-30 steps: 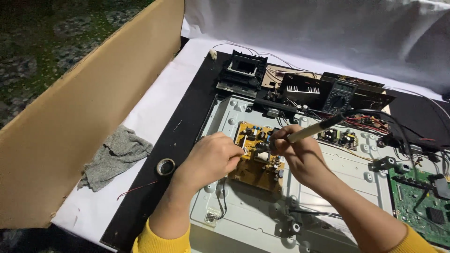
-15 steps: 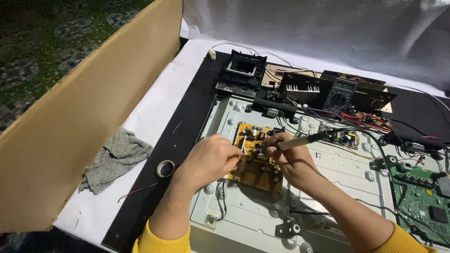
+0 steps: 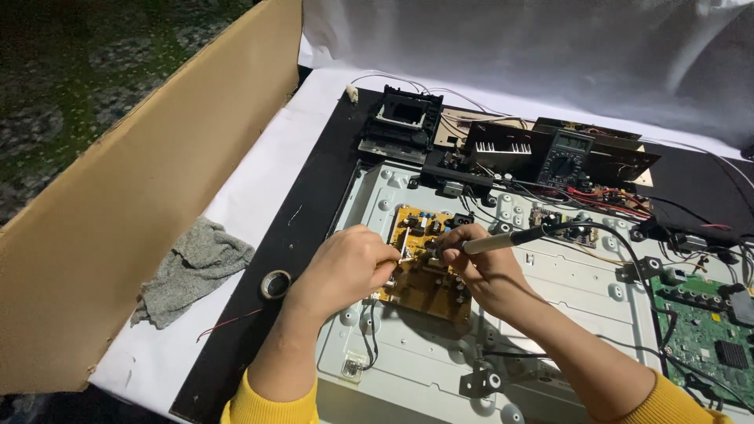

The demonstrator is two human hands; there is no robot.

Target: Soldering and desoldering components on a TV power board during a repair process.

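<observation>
Here the right hand [image 3: 479,263] grips a pen-shaped soldering iron with a pale handle and black cord [image 3: 503,239], its tip lowered onto the yellow-brown rectangular circuit board [image 3: 424,283] lying on the grey metal back panel [image 3: 550,314]. The left hand [image 3: 345,267] rests curled at the board's left edge, fingers pinched narrowly; what they hold cannot be told. Left of the hands, a small roll of tape [image 3: 276,283] and a crumpled grey cloth [image 3: 192,271] lie apart.

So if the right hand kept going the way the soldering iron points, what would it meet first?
Probably the left hand: the right hand aims the soldering iron leftward over the yellow circuit board, toward the left fingertips, though depth is unclear.
</observation>
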